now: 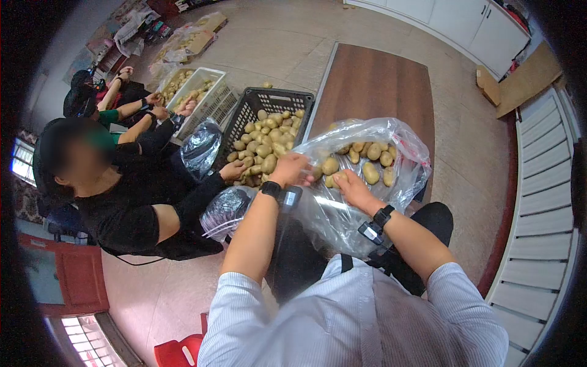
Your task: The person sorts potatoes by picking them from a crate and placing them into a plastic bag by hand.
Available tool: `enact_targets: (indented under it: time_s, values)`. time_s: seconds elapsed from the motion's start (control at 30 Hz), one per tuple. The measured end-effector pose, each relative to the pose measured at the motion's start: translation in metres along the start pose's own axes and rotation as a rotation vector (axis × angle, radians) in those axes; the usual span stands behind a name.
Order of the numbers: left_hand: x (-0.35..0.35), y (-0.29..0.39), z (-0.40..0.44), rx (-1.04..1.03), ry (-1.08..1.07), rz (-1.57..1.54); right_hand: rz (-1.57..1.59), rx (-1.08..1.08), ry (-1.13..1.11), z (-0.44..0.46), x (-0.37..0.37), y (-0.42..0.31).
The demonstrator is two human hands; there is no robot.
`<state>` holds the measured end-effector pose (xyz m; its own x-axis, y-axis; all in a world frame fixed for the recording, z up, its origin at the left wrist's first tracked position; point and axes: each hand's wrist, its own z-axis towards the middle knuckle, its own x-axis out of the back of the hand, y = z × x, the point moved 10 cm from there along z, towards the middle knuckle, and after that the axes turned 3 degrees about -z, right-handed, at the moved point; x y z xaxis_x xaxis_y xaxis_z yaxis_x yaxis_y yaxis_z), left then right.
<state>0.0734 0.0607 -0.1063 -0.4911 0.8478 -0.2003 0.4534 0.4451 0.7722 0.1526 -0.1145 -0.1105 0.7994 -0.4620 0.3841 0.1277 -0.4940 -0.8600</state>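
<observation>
A clear plastic bag lies wide open in front of me with several potatoes inside, partly on the brown table. My left hand is at the bag's left side, its slightly blurred fingers closed around a potato. Inside the bag mouth, my right hand has thumb and fingers closed on another potato. Just left of my left hand stands a black crate holding many potatoes. Both my wrists wear dark bands with small devices.
A co-worker's hand reaches to the black crate from the left. Bagged bundles sit between us. Farther back are white crates and other people. The brown tabletop extends ahead; white cabinets line the far wall.
</observation>
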Motion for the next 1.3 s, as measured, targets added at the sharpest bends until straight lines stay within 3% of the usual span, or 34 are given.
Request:
enact_targets:
  time_s: [0.13,0.27,0.43,0.5,0.57,0.67,0.73,0.83,0.9,1.0,1.07,1.17,1.2,1.3]
  values:
    - [-0.031,-0.007,-0.007,0.092,-0.142,0.012,0.147,0.208,-0.023,0.006,-0.011,-0.045]
    - [-0.057,-0.001,-0.016,0.103,-0.312,-0.029,0.209,0.159,-0.059,0.000,-0.015,-0.072]
    - [-0.048,-0.009,-0.007,0.064,-0.315,0.020,0.376,0.249,-0.109,-0.004,-0.019,-0.080]
    - [-0.043,-0.008,-0.009,0.077,-0.277,0.044,0.070,0.254,-0.068,-0.002,-0.016,-0.070]
    - [-0.039,-0.008,-0.010,0.090,-0.236,0.011,0.050,0.345,0.018,-0.003,-0.009,-0.066]
    - [-0.024,-0.001,-0.007,0.032,-0.167,-0.046,-0.190,0.263,0.120,-0.005,0.009,-0.042]
    - [-0.006,0.000,0.001,-0.019,-0.125,-0.089,-0.553,0.424,0.421,-0.016,0.035,-0.035]
    - [0.028,-0.001,0.019,-0.116,-0.058,-0.264,-0.766,0.387,0.554,-0.027,0.064,-0.023]
    - [0.060,0.003,0.015,-0.182,0.158,-0.453,-0.812,0.376,0.592,-0.028,0.075,-0.013]
    - [0.114,-0.021,0.045,-0.243,0.232,-0.598,-0.819,0.333,0.569,-0.025,0.078,0.008]
    - [0.143,-0.027,0.057,-0.350,0.268,-0.364,-0.780,0.306,0.516,-0.023,0.078,0.014]
    - [0.180,-0.029,0.078,-0.798,0.447,0.669,-0.813,0.320,0.538,-0.028,0.076,0.006]
    - [0.170,-0.016,0.056,-0.853,0.557,0.909,-0.895,0.320,0.533,-0.029,0.073,0.004]
    - [0.142,0.017,0.000,-0.930,0.862,1.241,-0.979,0.328,0.523,-0.029,0.067,0.006]
